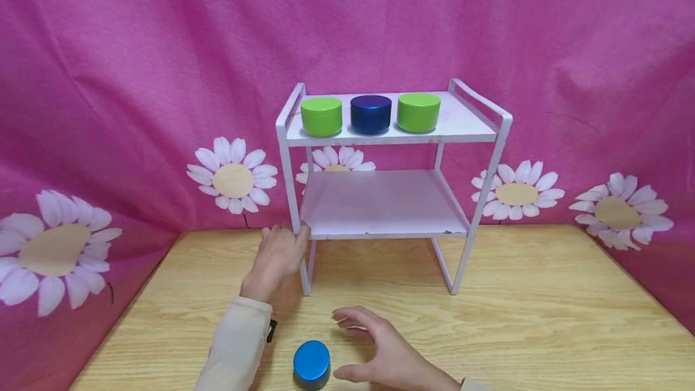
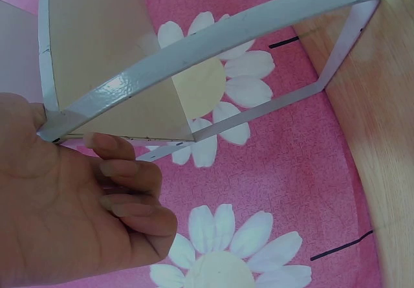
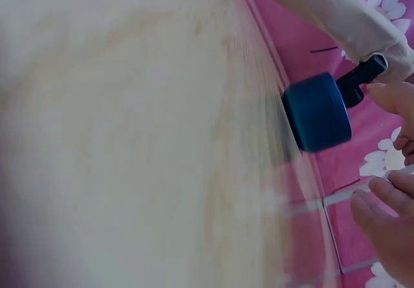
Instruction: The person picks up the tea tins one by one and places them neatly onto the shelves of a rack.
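Observation:
A white two-tier shelf rack (image 1: 382,201) stands on the table. At its left front leg, near the lower tier, my left hand (image 1: 277,256) grips the frame; the left wrist view shows the fingers (image 2: 139,213) curled and the thumb against the metal corner. A blue round tin (image 1: 312,362) with a lid sits on the wood near the front edge of the view. Just right of it, apart from the tin, my right hand (image 1: 388,352) is spread with nothing between fingers and thumb. In the right wrist view the blue tin (image 3: 317,113) appears beyond that hand.
On the rack's upper tier stand a green tin (image 1: 321,117), a dark blue tin (image 1: 371,115) and another green tin (image 1: 418,113) in a row. Behind hangs a pink cloth (image 1: 374,23) with white flowers. The wooden table (image 1: 543,318) extends to both sides.

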### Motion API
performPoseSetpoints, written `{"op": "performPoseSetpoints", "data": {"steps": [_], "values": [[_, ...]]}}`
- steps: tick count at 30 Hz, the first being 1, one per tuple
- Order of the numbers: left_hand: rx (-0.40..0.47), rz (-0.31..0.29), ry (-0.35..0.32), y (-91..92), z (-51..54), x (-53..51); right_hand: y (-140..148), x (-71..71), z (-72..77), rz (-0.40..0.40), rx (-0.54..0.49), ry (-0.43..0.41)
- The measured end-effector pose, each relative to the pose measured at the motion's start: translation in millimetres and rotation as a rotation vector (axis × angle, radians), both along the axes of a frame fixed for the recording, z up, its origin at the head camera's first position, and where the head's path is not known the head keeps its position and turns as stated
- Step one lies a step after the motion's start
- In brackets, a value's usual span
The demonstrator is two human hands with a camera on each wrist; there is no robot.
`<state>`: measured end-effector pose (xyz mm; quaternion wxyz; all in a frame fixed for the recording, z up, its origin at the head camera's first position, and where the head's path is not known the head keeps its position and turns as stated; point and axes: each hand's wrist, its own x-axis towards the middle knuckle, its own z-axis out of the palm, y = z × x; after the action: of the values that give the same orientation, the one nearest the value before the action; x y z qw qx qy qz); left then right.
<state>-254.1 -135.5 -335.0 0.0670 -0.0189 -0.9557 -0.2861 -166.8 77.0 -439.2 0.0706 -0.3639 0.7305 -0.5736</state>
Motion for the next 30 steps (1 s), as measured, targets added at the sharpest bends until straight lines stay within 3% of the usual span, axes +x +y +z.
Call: {"op": "performPoseSetpoints", "data": {"steps": [3,13,20,30], "values": [[0.005,0.004,0.005,0.3,0.2,0.0,-5,1.3,-1.6,0.009,0.028,-0.017],[0.011,0.014,-0.009,1.3,0.0,0.3,-17,2.1,-6.4,0.043,0.045,0.047],[0.008,0.01,0.016,-0.2,-0.4,-0.1,-27,1.4,-11.5,0.046,0.074,0.147],[0.004,0.014,-0.001,-0.1,-0.8,-1.1,-34,1.0,-10.6,0.061,0.132,0.047]]}}
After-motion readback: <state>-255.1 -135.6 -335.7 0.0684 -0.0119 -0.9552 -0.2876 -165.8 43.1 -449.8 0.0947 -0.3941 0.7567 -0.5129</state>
